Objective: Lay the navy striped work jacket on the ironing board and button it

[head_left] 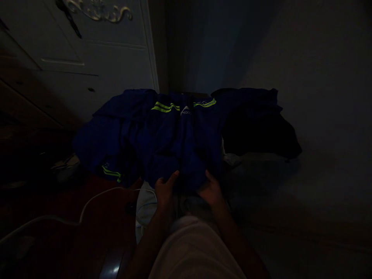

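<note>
A dark blue garment with yellow-green stripes and a small white logo (186, 131) lies spread out in front of me in dim light. My left hand (165, 190) grips its near edge, thumb on top and fingers hidden underneath. Just to the right, my right hand (211, 190) holds the same edge, its thumb also on the cloth. Between the two hands the fabric hangs in loose folds. A black cloth (258, 133) lies at the garment's right side, partly under a blue sleeve.
A pale cabinet (116, 62) with carved trim stands at the back left, beside a wall (325, 97). A white cable (99, 195) runs across the dark red floor (95, 217) at the left. Light-coloured cloth (143, 205) shows below the garment.
</note>
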A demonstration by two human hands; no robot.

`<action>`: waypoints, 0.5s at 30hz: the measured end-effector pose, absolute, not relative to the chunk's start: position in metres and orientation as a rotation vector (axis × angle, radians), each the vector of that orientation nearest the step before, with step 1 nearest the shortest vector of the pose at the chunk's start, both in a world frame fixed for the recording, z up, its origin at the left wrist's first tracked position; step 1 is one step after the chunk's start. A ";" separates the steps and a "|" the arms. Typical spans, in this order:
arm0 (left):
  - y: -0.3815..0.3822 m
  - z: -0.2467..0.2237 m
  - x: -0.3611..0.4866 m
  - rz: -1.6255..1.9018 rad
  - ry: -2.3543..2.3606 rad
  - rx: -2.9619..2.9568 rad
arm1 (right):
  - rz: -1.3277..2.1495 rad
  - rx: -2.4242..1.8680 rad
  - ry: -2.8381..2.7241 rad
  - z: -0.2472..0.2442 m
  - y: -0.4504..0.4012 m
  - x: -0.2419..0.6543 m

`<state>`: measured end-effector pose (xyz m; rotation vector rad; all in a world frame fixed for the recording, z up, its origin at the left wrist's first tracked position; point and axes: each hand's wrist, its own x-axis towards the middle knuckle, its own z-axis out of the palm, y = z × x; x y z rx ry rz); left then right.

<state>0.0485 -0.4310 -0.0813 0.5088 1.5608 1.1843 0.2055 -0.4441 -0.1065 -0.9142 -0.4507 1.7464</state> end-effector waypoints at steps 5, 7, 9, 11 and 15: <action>-0.436 -0.068 0.049 1.232 1.564 0.535 | 1.710 -0.919 -0.494 -0.089 -0.452 0.200; -0.437 -0.063 0.048 1.246 1.583 0.537 | 1.683 -0.905 -0.430 -0.087 -0.454 0.198; -0.437 -0.059 0.046 1.248 1.586 0.537 | 1.607 -0.885 -0.363 -0.088 -0.455 0.197; -0.435 -0.057 0.042 1.269 1.555 0.525 | 1.523 -0.872 -0.350 -0.088 -0.455 0.197; -0.429 -0.057 0.031 1.400 1.437 0.453 | 1.490 -0.965 -0.508 -0.092 -0.452 0.201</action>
